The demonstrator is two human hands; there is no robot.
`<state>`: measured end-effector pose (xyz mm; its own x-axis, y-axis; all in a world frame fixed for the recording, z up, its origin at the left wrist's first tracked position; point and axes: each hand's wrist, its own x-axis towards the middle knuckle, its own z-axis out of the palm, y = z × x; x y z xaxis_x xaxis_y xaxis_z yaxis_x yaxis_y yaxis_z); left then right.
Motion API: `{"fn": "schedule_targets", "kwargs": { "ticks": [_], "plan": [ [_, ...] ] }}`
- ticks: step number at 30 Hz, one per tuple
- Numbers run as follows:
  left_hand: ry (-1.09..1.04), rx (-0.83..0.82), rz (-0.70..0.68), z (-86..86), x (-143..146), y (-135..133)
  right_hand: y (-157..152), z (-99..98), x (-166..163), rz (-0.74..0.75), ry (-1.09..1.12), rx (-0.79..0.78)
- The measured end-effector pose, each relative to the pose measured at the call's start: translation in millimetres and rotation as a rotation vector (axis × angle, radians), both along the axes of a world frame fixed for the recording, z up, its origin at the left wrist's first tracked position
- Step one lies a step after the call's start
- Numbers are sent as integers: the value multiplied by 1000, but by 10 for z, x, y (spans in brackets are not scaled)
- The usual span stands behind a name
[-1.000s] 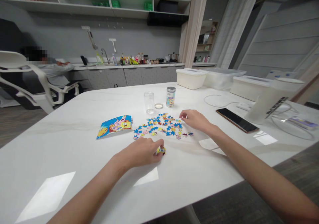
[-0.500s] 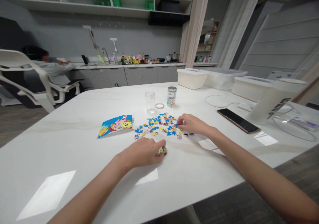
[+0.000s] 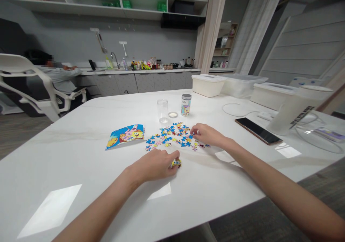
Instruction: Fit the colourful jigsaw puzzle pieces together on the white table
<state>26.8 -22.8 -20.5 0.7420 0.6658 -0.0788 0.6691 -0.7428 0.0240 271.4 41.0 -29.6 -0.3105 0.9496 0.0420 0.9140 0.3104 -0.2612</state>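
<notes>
1. My right hand (image 3: pixel 207 135) has come in from the far right edge of the loose puzzle pieces (image 3: pixel 172 136) and now lies over their right side. Its fingertips are bent down among the blue and yellow bits.
2. I cannot tell whether those fingers pinch one piece or only press on several. They are drawn close together, not spread.
3. My left hand (image 3: pixel 155 164) has not shifted. It stays curled, thumb and forefinger closed narrowly on the small joined cluster (image 3: pixel 176 162), which lies flat on the table (image 3: pixel 81 156), nearer to me than the scatter and just apart from it.
4. The scatter itself looks unchanged in outline. It lies between the picture sheet (image 3: pixel 125 135) on its left and my right wrist.
5. Beyond it stand the clear jar (image 3: pixel 162 110), its lid (image 3: pixel 173 114) and the printed tin (image 3: pixel 185 105), all unmoved. The phone (image 3: pixel 257 130) lies well to the right.
6. By my reading, one hand anchors the started part while the other is picking through the heap.
</notes>
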Motion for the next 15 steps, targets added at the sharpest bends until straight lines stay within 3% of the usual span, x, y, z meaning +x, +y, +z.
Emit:
{"fn": "schedule_targets", "kwargs": {
  "ticks": [10, 15],
  "plan": [
    [36, 11, 14, 12, -1, -13, 27, -65, 3, 16, 30, 85],
    [39, 19, -6, 11, 2, -27, -12, -121, -103, 273, 165, 173]
  ]
}}
